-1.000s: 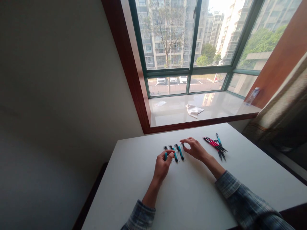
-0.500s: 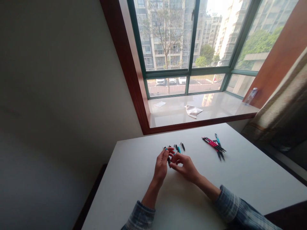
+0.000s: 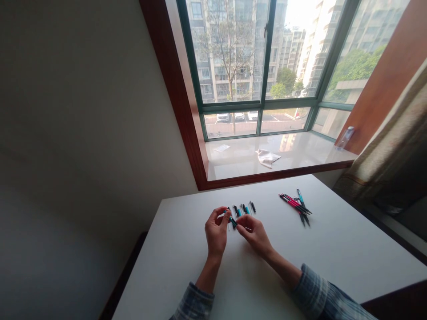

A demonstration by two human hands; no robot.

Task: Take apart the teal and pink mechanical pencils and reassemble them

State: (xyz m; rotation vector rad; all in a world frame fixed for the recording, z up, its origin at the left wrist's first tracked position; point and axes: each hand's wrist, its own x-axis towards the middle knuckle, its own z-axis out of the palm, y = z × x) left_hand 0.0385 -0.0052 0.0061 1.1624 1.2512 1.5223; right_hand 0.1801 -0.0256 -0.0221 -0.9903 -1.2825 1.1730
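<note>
A teal and black pen [image 3: 232, 221] is held slantwise between my two hands, above the white table. My left hand [image 3: 216, 229] pinches its upper, teal end between thumb and fingers. At its lower, black end, the fingertips of my right hand [image 3: 253, 231] are closed on it. Just beyond the hands lie several loose pen parts [image 3: 246, 209], black and teal pieces with thin clear or metal bits, side by side in a row. Some of these parts are partly hidden behind my fingers.
To the right on the white table [image 3: 187, 266] lies a loose pile of pink, black and teal pens [image 3: 295, 204]. Behind the table, the window sill [image 3: 233, 166] holds a crumpled white cloth [image 3: 267, 158], a paper piece [image 3: 222, 148] and a clear bottle [image 3: 345, 138].
My left hand has shifted left and its fingers have curled in. The pen, mostly hidden before, now shows stretched between both hands. More of the row of parts is visible.
</note>
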